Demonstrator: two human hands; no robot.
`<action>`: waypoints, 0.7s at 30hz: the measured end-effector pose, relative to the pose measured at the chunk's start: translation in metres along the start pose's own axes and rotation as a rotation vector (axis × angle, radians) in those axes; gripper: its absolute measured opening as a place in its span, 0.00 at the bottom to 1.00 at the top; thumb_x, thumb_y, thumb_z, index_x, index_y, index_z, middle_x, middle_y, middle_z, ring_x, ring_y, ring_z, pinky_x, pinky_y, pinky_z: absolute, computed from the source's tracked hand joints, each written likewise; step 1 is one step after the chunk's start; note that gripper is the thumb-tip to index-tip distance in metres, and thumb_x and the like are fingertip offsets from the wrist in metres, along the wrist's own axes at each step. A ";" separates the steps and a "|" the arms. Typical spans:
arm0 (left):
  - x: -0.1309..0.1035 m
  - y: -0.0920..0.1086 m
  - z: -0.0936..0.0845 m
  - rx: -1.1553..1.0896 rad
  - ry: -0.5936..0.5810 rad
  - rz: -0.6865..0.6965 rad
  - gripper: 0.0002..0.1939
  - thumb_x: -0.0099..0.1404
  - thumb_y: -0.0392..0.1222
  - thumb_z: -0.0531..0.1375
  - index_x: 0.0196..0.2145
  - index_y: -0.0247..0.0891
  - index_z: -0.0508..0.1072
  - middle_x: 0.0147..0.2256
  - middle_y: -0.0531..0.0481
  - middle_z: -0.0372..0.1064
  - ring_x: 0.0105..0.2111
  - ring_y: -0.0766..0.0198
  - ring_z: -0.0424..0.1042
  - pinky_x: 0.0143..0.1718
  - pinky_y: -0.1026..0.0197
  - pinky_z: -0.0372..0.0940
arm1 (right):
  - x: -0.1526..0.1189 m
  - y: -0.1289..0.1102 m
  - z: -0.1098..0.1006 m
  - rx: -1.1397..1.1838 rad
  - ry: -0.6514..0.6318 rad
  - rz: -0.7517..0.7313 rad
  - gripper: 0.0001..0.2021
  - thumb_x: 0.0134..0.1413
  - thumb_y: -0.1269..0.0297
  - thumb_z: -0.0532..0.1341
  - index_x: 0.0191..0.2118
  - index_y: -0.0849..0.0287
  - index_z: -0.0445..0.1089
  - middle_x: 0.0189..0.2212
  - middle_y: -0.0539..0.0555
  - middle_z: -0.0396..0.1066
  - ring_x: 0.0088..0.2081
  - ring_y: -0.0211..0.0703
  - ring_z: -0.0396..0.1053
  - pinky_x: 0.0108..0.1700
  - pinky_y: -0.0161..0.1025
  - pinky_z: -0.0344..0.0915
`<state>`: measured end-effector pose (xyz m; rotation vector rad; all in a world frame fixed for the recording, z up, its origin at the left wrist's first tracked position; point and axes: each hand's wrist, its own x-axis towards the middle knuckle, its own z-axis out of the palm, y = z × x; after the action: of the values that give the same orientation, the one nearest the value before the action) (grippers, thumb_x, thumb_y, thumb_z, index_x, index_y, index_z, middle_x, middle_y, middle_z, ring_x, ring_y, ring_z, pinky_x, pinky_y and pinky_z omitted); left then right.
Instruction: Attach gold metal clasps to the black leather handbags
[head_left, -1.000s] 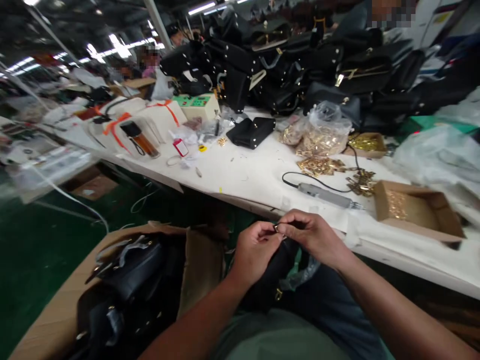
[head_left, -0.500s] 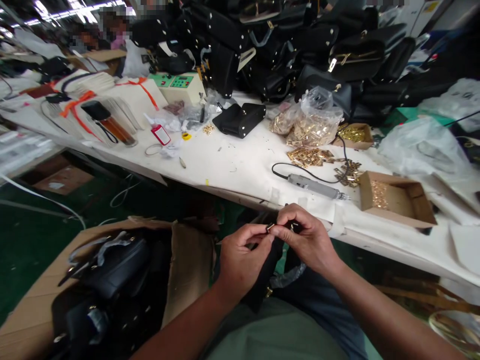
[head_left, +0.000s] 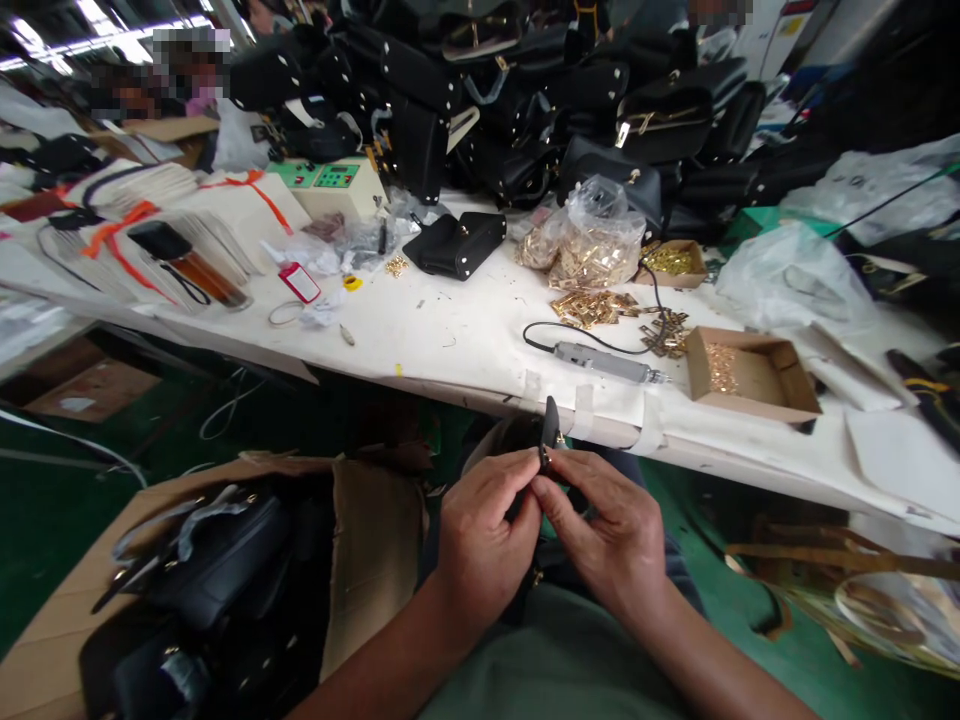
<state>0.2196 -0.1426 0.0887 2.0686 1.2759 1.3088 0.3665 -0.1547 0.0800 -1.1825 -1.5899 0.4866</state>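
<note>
Over my lap, both hands meet at a narrow black strap (head_left: 550, 422) that stands up between them, with small gold-coloured metal on it. My left hand (head_left: 487, 530) is closed, thumb and forefinger pinching the strap from the left. From the other side my right hand (head_left: 615, 525) pinches the same strap with its fingertips. Dark material lies below the hands, mostly hidden by them, with a glint of gold metal (head_left: 537, 577).
A grey rotary tool (head_left: 604, 361) with a black cable lies on the white table (head_left: 405, 320). Nearby are a cardboard tray (head_left: 772, 375), gold metal pieces (head_left: 592, 308) and a bag of fittings (head_left: 596, 245). Black handbags (head_left: 525, 120) are piled behind. An open carton (head_left: 375, 540) of bags stands at left.
My hands have drawn closer together, and the right one has dropped slightly. The black strap now stands upright above the fingertips. The view has turned a little to the right.
</note>
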 end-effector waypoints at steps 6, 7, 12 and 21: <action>0.000 0.017 -0.010 -0.004 -0.004 0.100 0.21 0.67 0.24 0.60 0.54 0.41 0.76 0.51 0.45 0.77 0.50 0.60 0.75 0.54 0.55 0.72 | 0.003 -0.016 -0.003 0.191 0.071 0.100 0.09 0.61 0.72 0.67 0.44 0.52 0.80 0.39 0.49 0.82 0.40 0.37 0.79 0.45 0.32 0.74; 0.002 0.020 -0.014 0.000 -0.006 0.113 0.22 0.67 0.24 0.59 0.55 0.41 0.76 0.51 0.44 0.76 0.51 0.59 0.75 0.53 0.54 0.72 | 0.005 -0.018 -0.003 0.214 0.075 0.102 0.09 0.61 0.72 0.67 0.44 0.52 0.80 0.38 0.48 0.82 0.39 0.37 0.79 0.45 0.32 0.73; 0.024 0.030 -0.033 0.055 0.018 0.218 0.19 0.68 0.27 0.61 0.54 0.42 0.78 0.48 0.45 0.77 0.49 0.58 0.73 0.52 0.52 0.71 | 0.027 -0.027 -0.005 0.343 0.073 0.190 0.05 0.60 0.67 0.66 0.39 0.53 0.82 0.33 0.49 0.80 0.35 0.39 0.76 0.40 0.35 0.71; 0.072 0.020 -0.032 -0.103 0.004 -0.084 0.09 0.65 0.39 0.67 0.44 0.41 0.80 0.42 0.49 0.80 0.43 0.59 0.79 0.50 0.56 0.71 | 0.083 -0.012 -0.028 0.599 -0.150 0.301 0.12 0.52 0.56 0.71 0.33 0.60 0.82 0.26 0.50 0.76 0.28 0.38 0.68 0.33 0.35 0.66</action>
<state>0.2136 -0.0972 0.1553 1.9229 1.2552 1.3136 0.3892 -0.0948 0.1408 -0.9307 -1.2528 1.1792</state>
